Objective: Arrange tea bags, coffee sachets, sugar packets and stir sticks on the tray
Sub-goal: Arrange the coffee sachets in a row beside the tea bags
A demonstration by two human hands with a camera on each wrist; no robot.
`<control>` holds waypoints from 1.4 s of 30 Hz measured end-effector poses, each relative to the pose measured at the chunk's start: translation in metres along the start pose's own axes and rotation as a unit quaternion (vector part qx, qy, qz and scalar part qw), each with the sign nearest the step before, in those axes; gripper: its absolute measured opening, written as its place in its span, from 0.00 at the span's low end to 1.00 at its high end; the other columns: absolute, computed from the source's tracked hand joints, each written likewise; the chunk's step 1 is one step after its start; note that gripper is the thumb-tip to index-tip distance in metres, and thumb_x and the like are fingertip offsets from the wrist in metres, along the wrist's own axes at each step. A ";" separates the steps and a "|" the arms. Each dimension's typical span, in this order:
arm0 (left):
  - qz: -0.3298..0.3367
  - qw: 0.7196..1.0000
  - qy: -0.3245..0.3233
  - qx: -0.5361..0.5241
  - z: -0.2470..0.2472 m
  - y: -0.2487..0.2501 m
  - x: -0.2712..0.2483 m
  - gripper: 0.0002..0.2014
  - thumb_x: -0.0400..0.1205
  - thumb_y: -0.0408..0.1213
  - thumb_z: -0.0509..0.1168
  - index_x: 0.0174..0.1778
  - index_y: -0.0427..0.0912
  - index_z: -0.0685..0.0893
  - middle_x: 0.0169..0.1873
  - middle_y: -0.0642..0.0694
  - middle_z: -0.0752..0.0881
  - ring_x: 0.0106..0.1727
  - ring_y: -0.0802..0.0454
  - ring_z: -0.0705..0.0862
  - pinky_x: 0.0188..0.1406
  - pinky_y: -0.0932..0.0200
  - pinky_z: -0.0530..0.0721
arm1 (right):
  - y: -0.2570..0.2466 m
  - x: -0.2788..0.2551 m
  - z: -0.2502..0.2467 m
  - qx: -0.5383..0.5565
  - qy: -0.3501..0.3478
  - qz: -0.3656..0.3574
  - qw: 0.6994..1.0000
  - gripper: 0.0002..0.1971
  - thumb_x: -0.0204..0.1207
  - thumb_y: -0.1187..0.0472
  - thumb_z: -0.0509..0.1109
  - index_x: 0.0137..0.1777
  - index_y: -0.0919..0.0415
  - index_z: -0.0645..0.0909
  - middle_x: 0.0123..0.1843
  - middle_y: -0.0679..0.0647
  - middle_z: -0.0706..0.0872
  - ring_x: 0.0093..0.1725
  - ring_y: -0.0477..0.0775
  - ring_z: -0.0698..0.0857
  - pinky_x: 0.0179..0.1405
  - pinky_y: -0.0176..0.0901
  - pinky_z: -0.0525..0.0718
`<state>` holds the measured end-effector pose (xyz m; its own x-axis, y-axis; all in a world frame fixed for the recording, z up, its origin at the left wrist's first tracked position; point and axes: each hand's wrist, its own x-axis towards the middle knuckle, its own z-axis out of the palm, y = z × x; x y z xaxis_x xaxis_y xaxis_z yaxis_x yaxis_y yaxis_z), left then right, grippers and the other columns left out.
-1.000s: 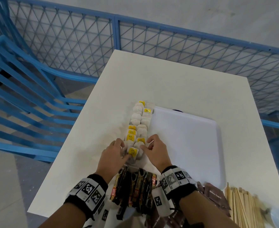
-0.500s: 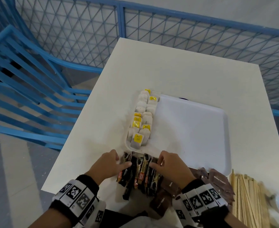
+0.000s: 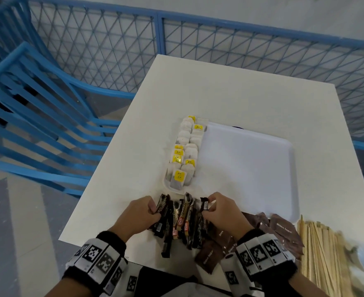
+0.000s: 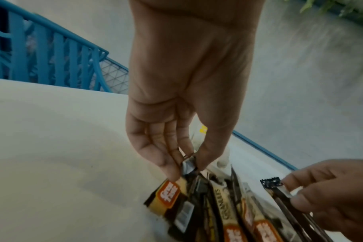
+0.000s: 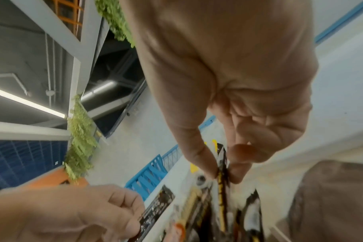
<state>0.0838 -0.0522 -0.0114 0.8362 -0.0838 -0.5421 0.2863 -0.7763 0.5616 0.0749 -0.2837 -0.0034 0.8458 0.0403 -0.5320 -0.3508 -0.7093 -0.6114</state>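
On the white table [image 3: 230, 93] a white tray [image 3: 251, 168] is set, tea bags [image 3: 185, 151] lined along its left edge. Coffee sachets [image 3: 181, 221] are fanned just before it; one is pinched by the left hand [image 3: 138, 215], another by the right hand [image 3: 224, 213]

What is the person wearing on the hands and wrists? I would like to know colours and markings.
The hands are bare: left hand, right hand. Each wrist carries a black band, the left wristband and the right wristband, ringed with white blocks printed with black-and-white square code markers. No sleeves, gloves or cables are visible.
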 end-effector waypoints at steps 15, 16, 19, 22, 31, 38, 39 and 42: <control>0.042 0.949 -0.087 -0.300 0.003 0.050 -0.036 0.11 0.88 0.40 0.50 0.57 0.43 0.77 0.49 0.48 0.85 0.49 0.57 0.84 0.48 0.63 0.83 | -0.046 -0.011 -0.003 0.256 -0.090 -0.093 0.958 0.11 0.69 0.69 0.76 0.42 0.61 0.75 0.32 0.56 0.88 0.29 0.50 0.86 0.37 0.42 0.87; 0.058 0.948 -0.092 -0.300 0.006 0.049 -0.039 0.14 0.87 0.46 0.52 0.61 0.45 0.77 0.54 0.50 0.85 0.55 0.58 0.84 0.53 0.63 0.82 | -0.048 -0.010 0.000 0.256 -0.089 -0.101 0.957 0.10 0.69 0.69 0.76 0.41 0.60 0.76 0.32 0.56 0.87 0.29 0.51 0.86 0.38 0.44 0.87; 0.116 0.958 -0.087 -0.248 0.006 0.045 -0.047 0.09 0.85 0.43 0.59 0.58 0.48 0.77 0.46 0.59 0.87 0.51 0.64 0.84 0.48 0.73 0.77 | -0.052 -0.012 0.008 0.225 -0.105 -0.131 0.960 0.06 0.75 0.64 0.72 0.38 0.58 0.78 0.31 0.54 0.86 0.25 0.45 0.84 0.31 0.35 0.83; 0.120 0.967 -0.061 -0.216 -0.002 0.036 -0.049 0.02 0.85 0.35 0.60 0.50 0.46 0.77 0.23 0.64 0.82 0.27 0.70 0.78 0.27 0.76 0.72 | -0.046 -0.013 0.005 0.147 -0.105 -0.129 0.975 0.12 0.81 0.55 0.64 0.41 0.60 0.81 0.31 0.51 0.86 0.26 0.45 0.83 0.27 0.30 0.79; 0.032 0.984 -0.091 -0.147 -0.023 -0.003 -0.040 0.07 0.85 0.39 0.56 0.43 0.42 0.71 0.31 0.49 0.75 0.33 0.53 0.72 0.36 0.59 0.73 | -0.015 -0.017 0.026 -0.225 -0.012 -0.008 0.974 0.28 0.76 0.39 0.65 0.26 0.61 0.64 0.26 0.52 0.71 0.28 0.50 0.72 0.26 0.38 0.68; 0.052 0.997 -0.028 0.055 -0.011 -0.008 -0.011 0.14 0.80 0.46 0.66 0.48 0.39 0.70 0.41 0.48 0.77 0.39 0.54 0.76 0.26 0.68 0.68 | -0.020 -0.018 0.052 -0.177 0.034 0.059 0.982 0.27 0.73 0.41 0.69 0.26 0.60 0.65 0.26 0.49 0.70 0.26 0.44 0.71 0.20 0.32 0.64; 0.045 0.996 -0.021 0.070 -0.007 -0.010 -0.007 0.17 0.80 0.48 0.66 0.47 0.39 0.69 0.43 0.47 0.77 0.42 0.52 0.76 0.29 0.65 0.69 | -0.019 -0.018 0.054 -0.167 0.039 0.067 0.983 0.27 0.73 0.41 0.69 0.26 0.60 0.64 0.26 0.49 0.70 0.25 0.43 0.69 0.20 0.32 0.64; 0.029 0.994 -0.021 0.106 0.004 -0.013 0.000 0.20 0.78 0.51 0.68 0.47 0.39 0.68 0.50 0.41 0.80 0.49 0.47 0.78 0.41 0.61 0.72 | -0.015 -0.017 0.057 -0.161 0.051 0.082 0.982 0.28 0.74 0.42 0.69 0.26 0.60 0.62 0.26 0.50 0.68 0.26 0.45 0.69 0.20 0.32 0.62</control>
<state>0.0778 -0.0450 -0.0212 0.8266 -0.1559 -0.5407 0.1283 -0.8833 0.4509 0.0433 -0.2334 -0.0184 0.8306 -0.1522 -0.5357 -0.3540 -0.8869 -0.2968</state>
